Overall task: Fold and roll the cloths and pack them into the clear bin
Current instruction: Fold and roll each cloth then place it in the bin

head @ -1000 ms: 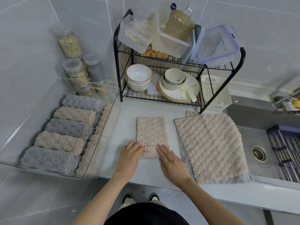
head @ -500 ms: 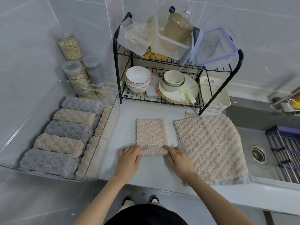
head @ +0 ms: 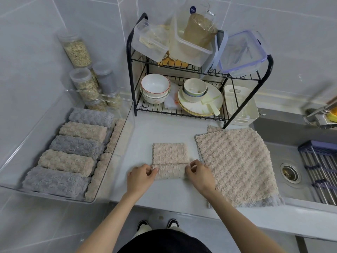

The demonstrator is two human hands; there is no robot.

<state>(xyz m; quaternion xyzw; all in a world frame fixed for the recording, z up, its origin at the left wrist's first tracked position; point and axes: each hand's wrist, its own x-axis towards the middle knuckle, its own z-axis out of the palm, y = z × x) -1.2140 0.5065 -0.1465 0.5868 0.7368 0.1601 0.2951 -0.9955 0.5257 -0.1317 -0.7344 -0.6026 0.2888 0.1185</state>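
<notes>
Head view: the left hand point(head: 141, 177) and right hand point(head: 199, 175) each pinch one end of the beige cloth point(head: 170, 154). It lies half rolled on the counter point(head: 164, 194), near the clear bin point(head: 36, 128). If one hand rolls faster, the roll could go crooked or loose. The fingertips are tucked in and hard to see.

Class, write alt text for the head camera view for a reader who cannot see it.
The left hand and right hand pinch the ends of a partly rolled beige cloth on a grey counter. A clear bin of rolled cloths sits to the left; flat cloths lie to the right.
</notes>
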